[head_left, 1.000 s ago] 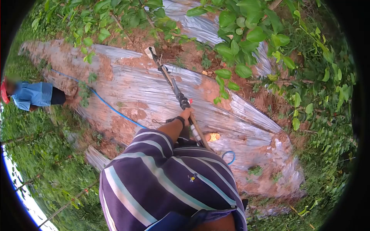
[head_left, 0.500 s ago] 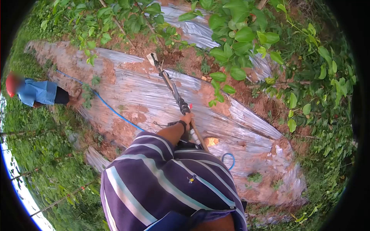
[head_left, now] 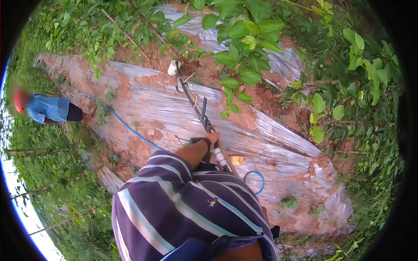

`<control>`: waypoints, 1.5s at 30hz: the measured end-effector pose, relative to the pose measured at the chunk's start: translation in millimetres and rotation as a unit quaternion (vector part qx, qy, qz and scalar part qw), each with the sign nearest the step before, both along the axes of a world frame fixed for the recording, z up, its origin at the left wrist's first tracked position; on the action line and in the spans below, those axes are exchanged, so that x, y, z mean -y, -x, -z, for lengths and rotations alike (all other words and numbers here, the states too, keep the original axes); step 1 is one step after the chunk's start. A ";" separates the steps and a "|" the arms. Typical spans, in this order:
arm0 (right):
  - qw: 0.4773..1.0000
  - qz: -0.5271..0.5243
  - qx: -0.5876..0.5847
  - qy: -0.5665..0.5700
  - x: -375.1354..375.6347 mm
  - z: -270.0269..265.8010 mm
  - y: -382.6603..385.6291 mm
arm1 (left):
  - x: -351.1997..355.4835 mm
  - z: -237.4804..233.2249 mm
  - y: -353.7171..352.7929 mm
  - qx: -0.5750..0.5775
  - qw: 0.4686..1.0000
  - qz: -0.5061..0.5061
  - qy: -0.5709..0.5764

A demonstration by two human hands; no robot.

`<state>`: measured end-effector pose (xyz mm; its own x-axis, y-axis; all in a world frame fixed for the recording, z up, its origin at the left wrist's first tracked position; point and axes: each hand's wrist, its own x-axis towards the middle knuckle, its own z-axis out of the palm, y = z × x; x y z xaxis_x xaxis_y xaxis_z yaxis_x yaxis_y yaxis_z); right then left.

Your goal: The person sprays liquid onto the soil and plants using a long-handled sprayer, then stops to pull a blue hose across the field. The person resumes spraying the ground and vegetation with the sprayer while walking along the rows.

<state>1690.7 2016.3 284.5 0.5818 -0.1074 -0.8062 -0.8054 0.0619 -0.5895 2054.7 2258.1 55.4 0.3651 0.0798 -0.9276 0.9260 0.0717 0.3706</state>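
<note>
My left hand (head_left: 212, 138), with a dark band at the wrist, is closed round a long pole (head_left: 190, 95). Black wrapping binds the pole just beyond my fingers, and a loose dark strip sticks up from it. A white cup-like piece (head_left: 173, 67) sits at the far end. Behind my hand, a white pipe section (head_left: 220, 155) lies along the pole, whose near end disappears behind my striped shirt (head_left: 187, 204). A small orange-yellow thing (head_left: 237, 160) shows beside the pole; I cannot make out what it is. My right hand is not visible.
Torn silvery plastic sheeting (head_left: 152, 102) covers reddish soil. A blue hose (head_left: 130, 127) runs across it, with a loop (head_left: 263, 182) near my body. Leafy branches (head_left: 250, 52) hang at the top. At the left stands another person (head_left: 50, 108) in blue with a red head covering.
The view has shifted slightly, and the overhanging branches sit further left. The pole has turned a little, so its white end piece shows more fully and the dark strip stands out. My left hand keeps its grip.
</note>
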 end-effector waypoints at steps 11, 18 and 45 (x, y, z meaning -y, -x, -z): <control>0.993 -0.008 0.015 -0.121 55.2 45.9 16.2 | 41.9 42.9 -0.2 0.138 0.898 0.292 -0.300; 0.981 0.018 0.019 -0.192 68.8 57.3 16.4 | 50.0 31.9 8.7 0.186 0.846 0.329 -0.377; 0.976 -0.058 0.042 0.207 -54.0 -22.9 -20.7 | -34.4 28.4 -3.1 -0.024 0.985 -0.089 0.147</control>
<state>1711.4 2070.3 307.4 0.6717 -0.3431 -0.6566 -0.7405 -0.2830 -0.6096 2057.9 2292.5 27.0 0.3254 -0.1367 -0.9356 0.9050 0.3318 0.2663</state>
